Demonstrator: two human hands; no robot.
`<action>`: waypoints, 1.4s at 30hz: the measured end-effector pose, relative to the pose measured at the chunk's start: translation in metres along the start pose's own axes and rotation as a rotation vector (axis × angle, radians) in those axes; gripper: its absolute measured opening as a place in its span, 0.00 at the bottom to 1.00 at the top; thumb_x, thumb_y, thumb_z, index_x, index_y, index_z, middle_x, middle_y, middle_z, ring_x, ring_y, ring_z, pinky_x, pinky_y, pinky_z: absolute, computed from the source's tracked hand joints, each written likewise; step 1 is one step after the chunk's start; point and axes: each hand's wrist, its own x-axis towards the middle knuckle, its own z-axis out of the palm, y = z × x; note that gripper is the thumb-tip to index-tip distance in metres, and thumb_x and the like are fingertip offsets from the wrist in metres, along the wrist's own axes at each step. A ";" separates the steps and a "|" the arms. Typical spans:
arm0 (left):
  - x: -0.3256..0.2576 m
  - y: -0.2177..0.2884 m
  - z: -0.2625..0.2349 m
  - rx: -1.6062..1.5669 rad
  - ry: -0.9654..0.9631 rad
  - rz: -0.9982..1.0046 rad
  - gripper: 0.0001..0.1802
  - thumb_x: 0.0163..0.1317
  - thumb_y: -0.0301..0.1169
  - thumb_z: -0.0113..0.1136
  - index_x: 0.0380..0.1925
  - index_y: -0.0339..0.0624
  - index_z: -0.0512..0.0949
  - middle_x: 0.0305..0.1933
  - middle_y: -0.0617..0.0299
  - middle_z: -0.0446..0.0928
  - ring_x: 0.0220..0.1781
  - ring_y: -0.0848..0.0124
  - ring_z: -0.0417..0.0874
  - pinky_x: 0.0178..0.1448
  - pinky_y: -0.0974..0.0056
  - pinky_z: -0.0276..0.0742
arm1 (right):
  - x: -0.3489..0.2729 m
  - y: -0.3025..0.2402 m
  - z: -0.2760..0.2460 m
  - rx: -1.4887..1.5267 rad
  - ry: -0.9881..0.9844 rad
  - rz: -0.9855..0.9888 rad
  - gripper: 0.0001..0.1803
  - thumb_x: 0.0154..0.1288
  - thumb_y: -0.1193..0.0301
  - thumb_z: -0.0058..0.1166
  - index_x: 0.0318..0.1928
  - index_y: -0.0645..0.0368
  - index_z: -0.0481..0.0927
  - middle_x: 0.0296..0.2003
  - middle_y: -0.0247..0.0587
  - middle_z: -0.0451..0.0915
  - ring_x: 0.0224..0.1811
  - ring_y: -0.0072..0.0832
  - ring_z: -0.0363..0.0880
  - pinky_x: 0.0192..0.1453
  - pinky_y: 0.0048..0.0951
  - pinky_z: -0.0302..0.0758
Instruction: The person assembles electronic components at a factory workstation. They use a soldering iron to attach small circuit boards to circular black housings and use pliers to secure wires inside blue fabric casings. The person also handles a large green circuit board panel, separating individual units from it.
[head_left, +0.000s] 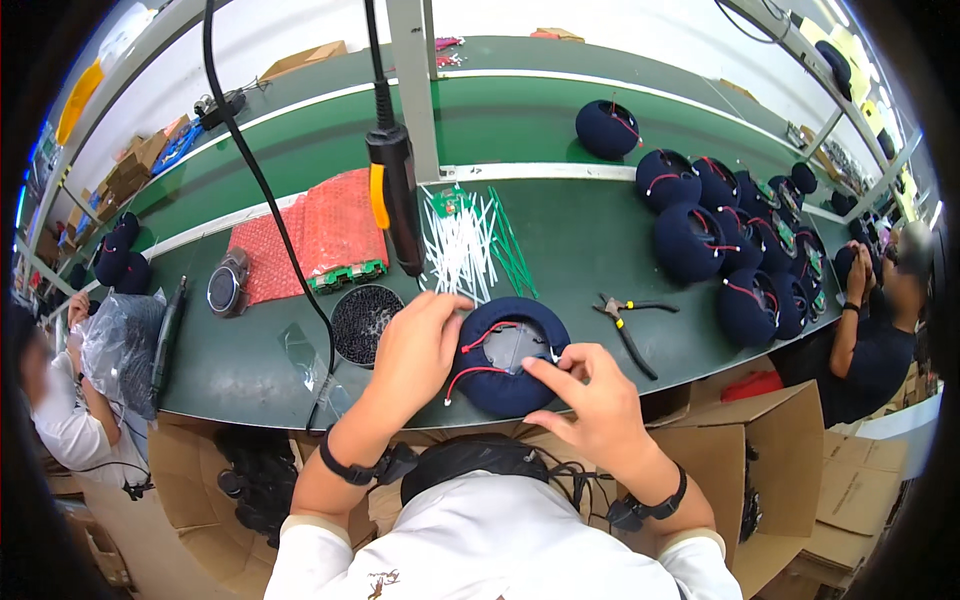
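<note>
A round navy fabric-covered housing (505, 395) lies on the bench right before me, its open side up. Inside the opening is a grey inner part, and two red wires with small white connectors come out over the rim on the left. My left hand (420, 345) grips the housing's left rim, its fingers curled at the far left edge. My right hand (600, 405) is at the right rim, index fingertip over the opening and thumb apart from it near the front rim. A small white piece shows beside its fingers; whether they touch it, I cannot tell.
Diagonal pliers (625, 330) lie right; a dish of black screws (366, 325) stands left. Behind are white and green cable ties (465, 245), a hanging electric screwdriver (395, 195) and red bubble wrap (345, 220) with circuit boards. Several navy housings (690, 243) crowd the right; people work both sides.
</note>
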 end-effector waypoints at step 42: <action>-0.084 -0.161 -0.193 0.533 0.579 -0.368 0.22 0.61 0.34 0.75 0.52 0.39 0.79 0.51 0.49 0.79 0.52 0.53 0.82 0.56 0.51 0.79 | 0.004 0.045 0.042 0.298 -0.207 0.294 0.19 0.58 0.85 0.67 0.51 0.62 0.83 0.43 0.43 0.83 0.32 0.22 0.80 0.33 0.20 0.75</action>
